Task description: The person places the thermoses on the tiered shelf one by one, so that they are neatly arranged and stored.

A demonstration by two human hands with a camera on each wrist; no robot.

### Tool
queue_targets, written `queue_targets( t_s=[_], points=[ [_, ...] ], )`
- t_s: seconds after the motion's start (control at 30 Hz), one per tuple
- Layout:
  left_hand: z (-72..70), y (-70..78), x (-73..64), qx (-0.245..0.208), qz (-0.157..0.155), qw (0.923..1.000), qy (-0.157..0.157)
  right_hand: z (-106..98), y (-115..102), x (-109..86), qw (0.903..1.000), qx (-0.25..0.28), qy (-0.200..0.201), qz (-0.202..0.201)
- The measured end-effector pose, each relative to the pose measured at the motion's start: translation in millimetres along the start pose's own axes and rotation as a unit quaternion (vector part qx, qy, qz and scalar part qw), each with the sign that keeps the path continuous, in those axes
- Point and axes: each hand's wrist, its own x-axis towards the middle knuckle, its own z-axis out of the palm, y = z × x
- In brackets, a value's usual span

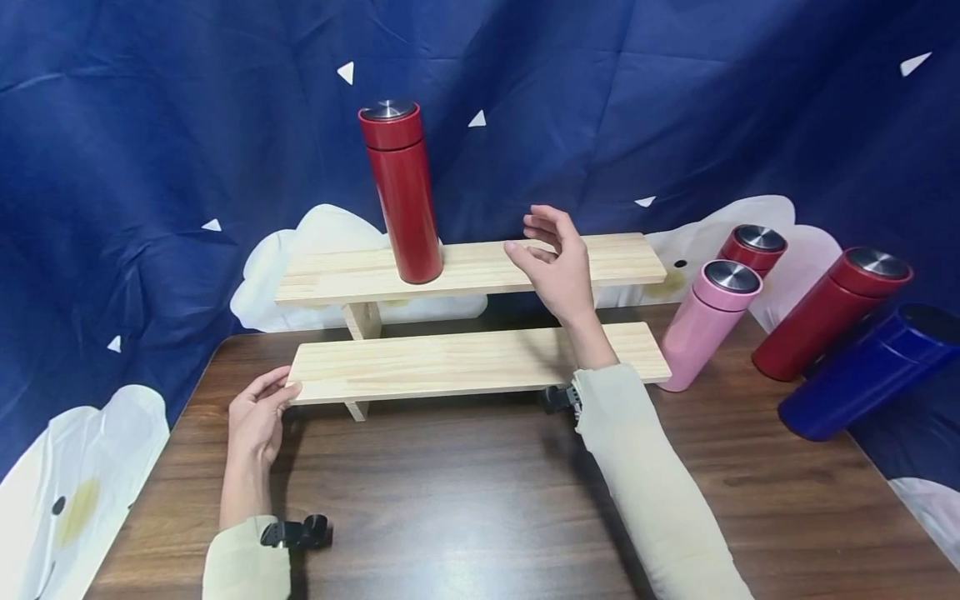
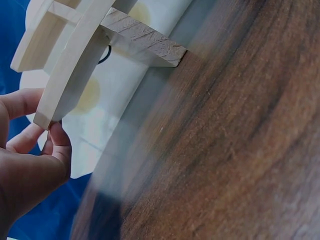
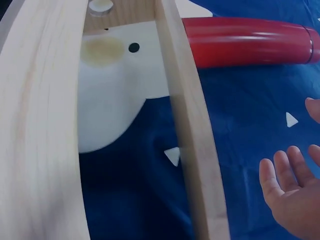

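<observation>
A two-tier wooden shelf (image 1: 480,364) of pale boards stands on the brown table. My left hand (image 1: 257,414) pinches the left end of its lower board; in the left wrist view, thumb and fingers (image 2: 60,142) lie on either side of that end. One red thermos (image 1: 405,204) with a steel-topped lid is upright on the upper board, left of centre. To the right of that thermos, my right hand (image 1: 558,267) is raised over the shelf with loosely bent fingers, holding nothing and apart from the bottle. The right wrist view also shows this hand (image 3: 295,200) empty.
Right of the shelf stand a pink thermos (image 1: 708,325), two red thermoses, one behind it (image 1: 753,247) and another farther right (image 1: 828,317), and a blue thermos (image 1: 866,371) near the table's right edge. A blue cloth (image 1: 525,100) with white shapes hangs behind the table (image 1: 450,492).
</observation>
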Motion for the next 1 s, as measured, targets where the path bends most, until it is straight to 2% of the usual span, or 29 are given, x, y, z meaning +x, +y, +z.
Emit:
queue_targets(
  t_s=[0.17, 0.53, 0.73, 1.0],
  points=[
    [-1.5, 1.5, -1.4, -0.017, 0.003, 0.9998, 0.002, -10, -6, -3.2, 0.9998, 0.005, 0.018, -0.008],
    [0.1, -0.6, -1.0, -0.011, -0.004, 0.9999, 0.003, -46, -12, -9.2, 0.9969, 0.001, 0.078, 0.0],
    [1.8, -1.3, -0.3, -0.013, -0.001, 0.9999, 0.003, -64, -17, -10.4, 0.9913, 0.019, 0.13, 0.005],
    [2.8, -0.8, 0.4, -0.007, 0.002, 1.0, 0.006, -90, -29, -12.8, 0.9811, 0.03, 0.191, -0.013]
  ],
)
